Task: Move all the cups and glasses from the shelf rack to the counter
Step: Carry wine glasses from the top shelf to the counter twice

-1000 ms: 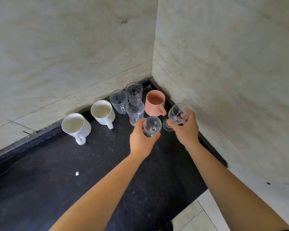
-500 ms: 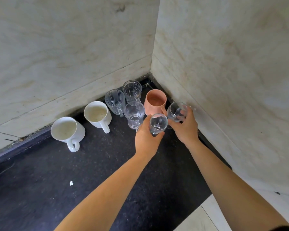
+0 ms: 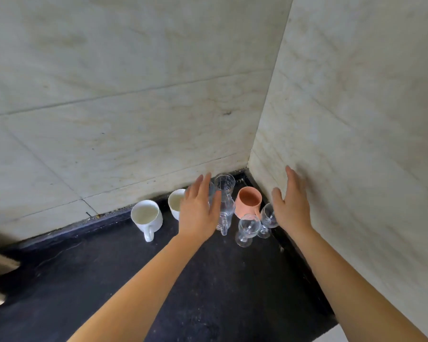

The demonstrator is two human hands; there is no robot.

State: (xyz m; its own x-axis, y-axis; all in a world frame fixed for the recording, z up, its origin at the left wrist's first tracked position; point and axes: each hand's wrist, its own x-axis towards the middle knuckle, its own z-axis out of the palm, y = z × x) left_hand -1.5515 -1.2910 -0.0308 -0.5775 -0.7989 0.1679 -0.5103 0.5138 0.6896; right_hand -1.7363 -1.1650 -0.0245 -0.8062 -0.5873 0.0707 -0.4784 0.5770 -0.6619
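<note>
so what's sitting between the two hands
In the head view, between the left hand and right hand stand clear glass cups, a pink cup and two stemmed glasses.

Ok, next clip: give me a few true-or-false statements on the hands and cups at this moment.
1. The left hand and the right hand hold nothing. True.
2. The nearer stemmed glass lies on its side. False: it stands upright on the counter, beside the other stemmed glass.
3. The pink cup stands just behind both stemmed glasses. True.
4. The white mug whose handle shows is upside down. False: its mouth faces up.
</note>
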